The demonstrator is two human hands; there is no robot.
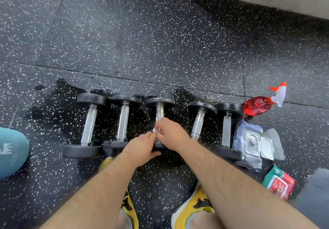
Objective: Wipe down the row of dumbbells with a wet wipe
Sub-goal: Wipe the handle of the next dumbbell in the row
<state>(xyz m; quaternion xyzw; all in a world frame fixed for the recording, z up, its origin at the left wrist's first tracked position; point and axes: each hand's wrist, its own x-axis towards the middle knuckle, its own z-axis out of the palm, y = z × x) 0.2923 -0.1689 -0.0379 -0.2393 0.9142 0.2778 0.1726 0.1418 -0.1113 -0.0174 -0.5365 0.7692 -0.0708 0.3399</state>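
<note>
- Black-ended, chrome-handled dumbbells lie in a row on the speckled rubber floor: heavy, rigid, may roll.
- Fingers of the left hand and right hand pinch a small white wet wipe over the middle handle; limp, slippery, best held bunched.

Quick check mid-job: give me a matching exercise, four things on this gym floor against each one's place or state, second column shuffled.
1. spray bottle
2. grey wipe pack
3. wet wipe
4. teal object

a. lid flipped open
b. at the left edge of the view
c. lying past the row's right end
d. pinched by left hand and right hand over the middle dumbbell

Pairs: 1-c, 2-a, 3-d, 4-b
</note>
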